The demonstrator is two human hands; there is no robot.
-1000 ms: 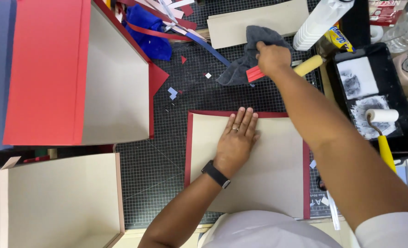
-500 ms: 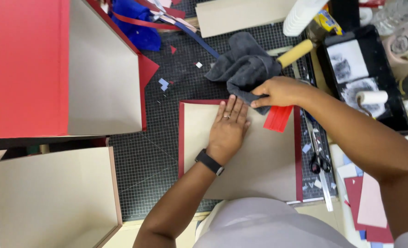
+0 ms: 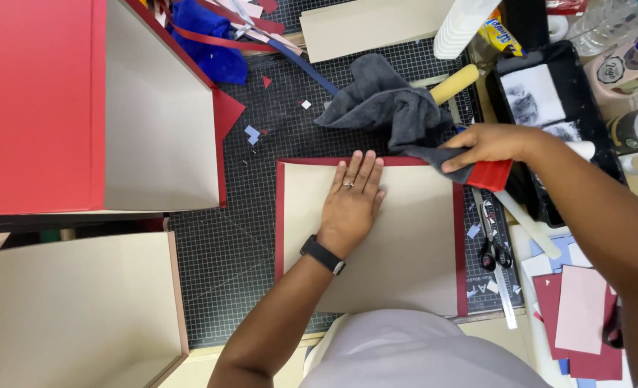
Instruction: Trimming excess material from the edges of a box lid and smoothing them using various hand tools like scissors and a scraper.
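A beige board [image 3: 398,244] edged in dark red is laid flat on the black gridded cutting mat [image 3: 240,251], just below the middle of the view. The board is pressed down by the left hand [image 3: 352,201], which is laid flat on its upper part with the fingers extended and close together; a ring is worn on one finger and a dark watch [image 3: 323,254] at the wrist. At about two o'clock from the left hand, at the board's upper right corner, a red scraper [image 3: 488,174] is gripped by the right hand [image 3: 485,144], the fingers being curled shut around it together with a trailing end of the grey cloth [image 3: 387,100]. The bulk of the cloth is heaped on the mat at twelve o'clock from the board. A black tray [image 3: 549,129] is seen at three o'clock from the cloth, just beyond the right hand. Black-handled scissors [image 3: 493,248] are laid just off the board's right edge, at three o'clock. At nine to ten o'clock from the board, well apart, a large red box [image 3: 46,108] with a beige inside is placed, and a second beige box [image 3: 74,309] is seen at eight o'clock. Pink and dark red card pieces [image 3: 581,316] are stacked at four o'clock.
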